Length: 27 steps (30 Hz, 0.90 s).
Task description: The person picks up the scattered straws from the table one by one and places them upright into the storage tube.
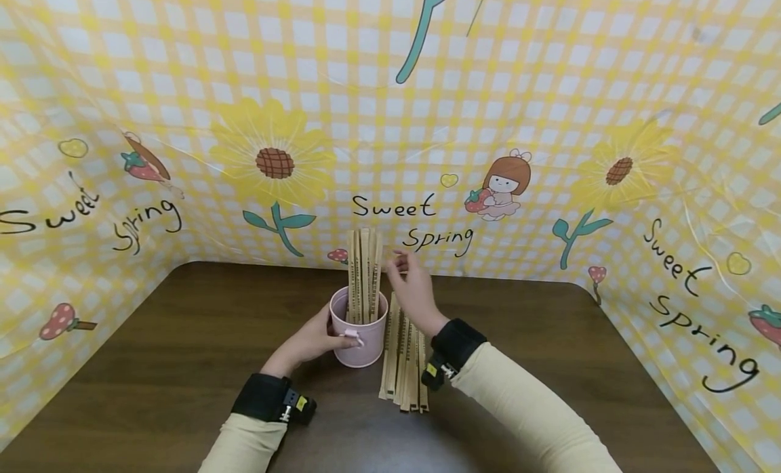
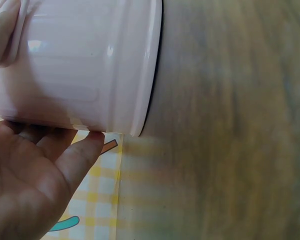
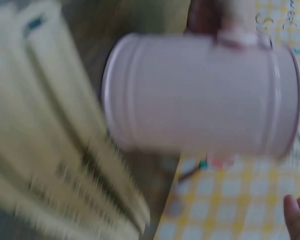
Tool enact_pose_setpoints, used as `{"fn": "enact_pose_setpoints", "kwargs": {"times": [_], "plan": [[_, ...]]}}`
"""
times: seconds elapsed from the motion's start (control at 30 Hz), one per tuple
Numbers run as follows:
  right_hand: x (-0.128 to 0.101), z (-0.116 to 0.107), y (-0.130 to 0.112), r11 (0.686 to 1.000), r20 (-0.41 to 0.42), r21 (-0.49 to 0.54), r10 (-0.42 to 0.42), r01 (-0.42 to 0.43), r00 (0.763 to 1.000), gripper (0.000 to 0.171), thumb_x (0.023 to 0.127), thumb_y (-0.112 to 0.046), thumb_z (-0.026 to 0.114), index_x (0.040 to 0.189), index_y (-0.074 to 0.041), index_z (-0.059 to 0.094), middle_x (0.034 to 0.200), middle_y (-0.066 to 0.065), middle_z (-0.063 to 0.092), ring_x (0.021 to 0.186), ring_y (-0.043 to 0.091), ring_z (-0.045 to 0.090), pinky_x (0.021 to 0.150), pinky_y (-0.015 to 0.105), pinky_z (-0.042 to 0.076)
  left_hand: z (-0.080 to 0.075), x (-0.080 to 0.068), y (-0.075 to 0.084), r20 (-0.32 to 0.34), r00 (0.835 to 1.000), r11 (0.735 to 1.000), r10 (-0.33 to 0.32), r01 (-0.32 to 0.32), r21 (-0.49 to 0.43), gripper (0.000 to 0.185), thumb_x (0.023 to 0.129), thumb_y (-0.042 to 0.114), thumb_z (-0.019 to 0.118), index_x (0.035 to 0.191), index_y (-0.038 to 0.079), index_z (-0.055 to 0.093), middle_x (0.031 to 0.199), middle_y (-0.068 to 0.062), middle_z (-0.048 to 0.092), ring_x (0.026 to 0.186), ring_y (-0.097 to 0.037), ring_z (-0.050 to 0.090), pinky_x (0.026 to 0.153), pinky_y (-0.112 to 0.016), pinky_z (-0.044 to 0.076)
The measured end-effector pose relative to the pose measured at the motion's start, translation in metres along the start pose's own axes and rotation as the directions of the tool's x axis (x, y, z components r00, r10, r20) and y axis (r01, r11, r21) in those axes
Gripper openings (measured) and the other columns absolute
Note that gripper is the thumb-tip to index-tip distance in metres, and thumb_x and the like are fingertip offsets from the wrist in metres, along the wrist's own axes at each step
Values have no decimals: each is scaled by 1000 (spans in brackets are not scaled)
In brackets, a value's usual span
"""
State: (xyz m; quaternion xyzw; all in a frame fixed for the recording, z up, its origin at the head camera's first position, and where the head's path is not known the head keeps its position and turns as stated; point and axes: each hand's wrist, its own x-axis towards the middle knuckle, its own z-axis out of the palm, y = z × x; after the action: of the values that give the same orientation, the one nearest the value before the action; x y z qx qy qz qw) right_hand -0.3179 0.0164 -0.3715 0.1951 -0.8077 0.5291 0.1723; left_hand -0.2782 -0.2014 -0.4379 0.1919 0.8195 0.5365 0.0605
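Pail (image 1: 371,341) hides lower ends of standing printed packets (image 1: 365,276).

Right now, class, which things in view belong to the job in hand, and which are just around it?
Part of the job:
- bucket, held by the left hand
- sticks standing in the bucket
- sticks lying on the table
- right hand, near the standing sticks

Just around it:
- table
- checked cloth
- black wristbands
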Motion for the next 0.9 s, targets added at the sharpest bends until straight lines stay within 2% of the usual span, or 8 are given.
{"fn": "enact_pose_setpoints", "kwargs": {"times": [0.2,0.3,0.4,0.6,0.67,0.73,0.8,0.9], "plan": [[-3,-32,36,983,94,-110,161,-150,982,33,102,-6,55,131,7,56,105,19,62,92,28,61,80,34,48,-2,1,0,-4,1000,1000,24,-24,9,107,85,19,85,161,0,13,156,-30,38,138,-43,46,106,-44,47],[-12,-39,53,952,183,-181,279,-247,943,30,100,-2,57,128,8,57,93,13,60,78,20,57,70,29,43,-1,1,-2,-3,999,999,34,-34,-6,106,85,17,85,161,-1,14,154,-32,38,136,-43,48,102,-37,49],[-21,-41,67,922,243,-235,362,-308,900,29,96,1,59,123,11,59,86,11,59,68,19,60,64,28,48,0,0,-4,9,999,999,42,-42,-24,106,85,16,84,161,-1,12,154,-33,37,135,-44,49,99,-32,50],[-29,-37,82,873,288,-278,474,-401,832,34,90,2,64,121,15,60,107,26,65,74,28,71,70,35,62,2,-2,-4,5,1000,1000,23,-23,-5,108,85,16,84,162,1,10,156,-31,37,137,-43,47,102,-38,50],[-31,-37,84,858,287,-269,505,-438,814,22,88,3,64,108,14,63,97,22,65,68,23,68,68,35,62,2,-2,-4,6,1000,1000,19,-19,-6,107,85,17,84,162,1,11,156,-31,37,137,-43,47,103,-40,49],[-32,-36,85,857,297,-269,508,-440,808,9,88,4,63,80,5,57,74,10,55,58,14,59,62,30,59,2,-1,-4,6,1000,1000,18,-17,-12,107,85,17,84,162,2,11,156,-30,37,138,-43,47,104,-42,49],[-33,-36,85,866,301,-281,490,-415,818,37,87,5,62,64,-11,38,60,-1,38,50,10,49,55,25,52,1,1,-4,9,1000,1000,22,-22,-15,107,85,17,84,162,2,11,156,-30,37,137,-43,47,104,-42,48],[-32,-34,85,874,305,-322,459,-364,834,54,89,4,61,63,-20,21,52,-7,24,44,8,41,51,21,44,1,2,-3,9,1000,1000,20,-20,-11,108,85,17,85,162,1,10,156,-31,37,137,-42,48,104,-43,49]]}}
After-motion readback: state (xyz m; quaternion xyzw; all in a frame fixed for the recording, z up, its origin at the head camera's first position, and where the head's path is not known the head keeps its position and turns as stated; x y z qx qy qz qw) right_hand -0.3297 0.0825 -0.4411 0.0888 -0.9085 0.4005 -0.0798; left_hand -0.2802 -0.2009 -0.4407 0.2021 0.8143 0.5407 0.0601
